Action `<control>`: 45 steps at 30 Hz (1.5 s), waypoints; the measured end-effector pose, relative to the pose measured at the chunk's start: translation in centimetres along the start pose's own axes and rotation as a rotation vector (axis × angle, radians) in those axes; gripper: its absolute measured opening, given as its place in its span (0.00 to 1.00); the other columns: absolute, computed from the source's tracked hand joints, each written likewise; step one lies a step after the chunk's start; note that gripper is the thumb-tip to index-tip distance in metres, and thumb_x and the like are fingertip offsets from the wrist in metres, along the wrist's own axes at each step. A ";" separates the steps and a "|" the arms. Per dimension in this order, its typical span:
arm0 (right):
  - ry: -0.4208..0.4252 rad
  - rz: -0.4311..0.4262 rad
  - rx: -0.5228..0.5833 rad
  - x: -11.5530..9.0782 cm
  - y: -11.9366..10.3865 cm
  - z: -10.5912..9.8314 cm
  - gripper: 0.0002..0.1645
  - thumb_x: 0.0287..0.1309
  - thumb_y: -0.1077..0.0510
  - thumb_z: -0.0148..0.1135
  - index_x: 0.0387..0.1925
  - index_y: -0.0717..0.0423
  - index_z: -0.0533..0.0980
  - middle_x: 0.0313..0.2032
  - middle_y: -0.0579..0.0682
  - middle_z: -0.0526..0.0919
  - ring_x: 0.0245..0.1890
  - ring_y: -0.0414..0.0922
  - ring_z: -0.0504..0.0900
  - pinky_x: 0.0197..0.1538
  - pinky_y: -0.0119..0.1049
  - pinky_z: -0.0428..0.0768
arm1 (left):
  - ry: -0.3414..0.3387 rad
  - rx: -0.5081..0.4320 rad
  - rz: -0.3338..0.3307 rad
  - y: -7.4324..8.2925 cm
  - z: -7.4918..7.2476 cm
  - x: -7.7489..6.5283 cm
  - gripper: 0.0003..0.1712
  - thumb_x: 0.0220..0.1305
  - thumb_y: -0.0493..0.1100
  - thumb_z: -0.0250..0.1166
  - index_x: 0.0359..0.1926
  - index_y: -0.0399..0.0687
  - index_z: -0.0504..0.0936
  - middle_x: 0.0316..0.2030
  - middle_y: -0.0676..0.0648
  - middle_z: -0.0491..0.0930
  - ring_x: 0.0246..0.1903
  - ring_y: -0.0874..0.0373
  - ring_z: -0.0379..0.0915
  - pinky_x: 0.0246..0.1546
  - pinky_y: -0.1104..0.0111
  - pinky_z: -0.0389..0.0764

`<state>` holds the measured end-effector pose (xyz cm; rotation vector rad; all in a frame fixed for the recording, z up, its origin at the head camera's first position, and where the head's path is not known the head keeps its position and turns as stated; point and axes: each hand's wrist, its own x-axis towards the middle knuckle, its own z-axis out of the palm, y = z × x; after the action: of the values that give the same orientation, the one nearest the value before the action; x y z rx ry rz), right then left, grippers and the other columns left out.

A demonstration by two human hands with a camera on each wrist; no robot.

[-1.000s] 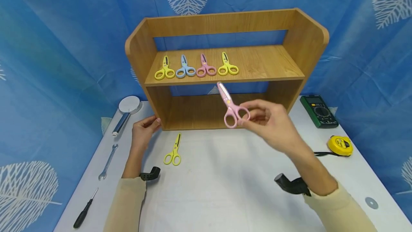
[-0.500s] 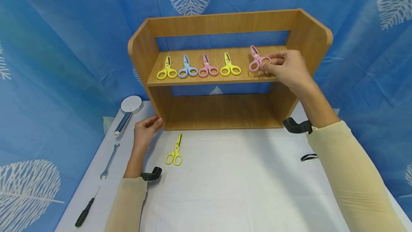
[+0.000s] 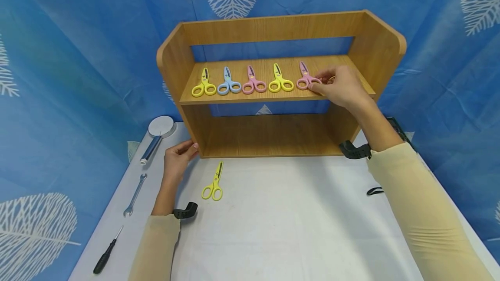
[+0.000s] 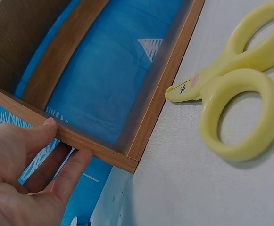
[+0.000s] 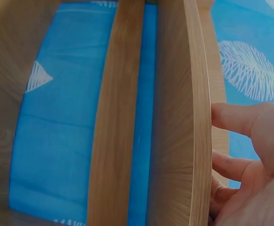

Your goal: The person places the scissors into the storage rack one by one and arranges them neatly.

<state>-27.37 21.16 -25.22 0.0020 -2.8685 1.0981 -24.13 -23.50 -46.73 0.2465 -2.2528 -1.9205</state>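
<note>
My right hand [image 3: 340,83] pinches a handle ring of pink scissors [image 3: 304,73], which lie at the right end of a row on the upper board of a wooden shelf [image 3: 273,31]. To their left lie yellow scissors [image 3: 277,75], pink scissors [image 3: 251,76], blue scissors [image 3: 228,77] and more yellow scissors [image 3: 205,79], blades pointing back. In the right wrist view the board hides the held scissors and the fingertips. My left hand [image 3: 177,161] grips the lower front edge of the shelf's left side panel [image 4: 75,137], thumb on one side, fingers on the other.
Yellow scissors [image 3: 215,182] lie on the white table before the shelf. On the left are a round-headed tool with a blue handle [image 3: 151,148], a wrench [image 3: 135,195] and a screwdriver [image 3: 106,255]. A black strap [image 3: 375,191] shows beside the right sleeve.
My right hand has carried the pink scissors up from in front of the shelf to its upper board, then slightly left and down into the row. The left hand stays on the side panel.
</note>
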 end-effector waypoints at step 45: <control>-0.321 -0.199 0.162 -13.7 -2.0 32.1 0.34 0.48 0.44 0.82 0.52 0.58 0.82 0.44 0.49 0.83 0.43 0.43 0.80 0.47 0.34 0.80 | -0.006 0.001 -0.014 0.1 0.0 -0.2 0.26 0.70 0.47 0.69 0.63 0.38 0.81 0.59 0.35 0.82 0.53 0.52 0.85 0.53 0.66 0.86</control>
<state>-15.76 -2.09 -48.57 0.5049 -2.9481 1.3956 -23.98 -23.40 -46.60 0.2579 -2.2623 -1.9298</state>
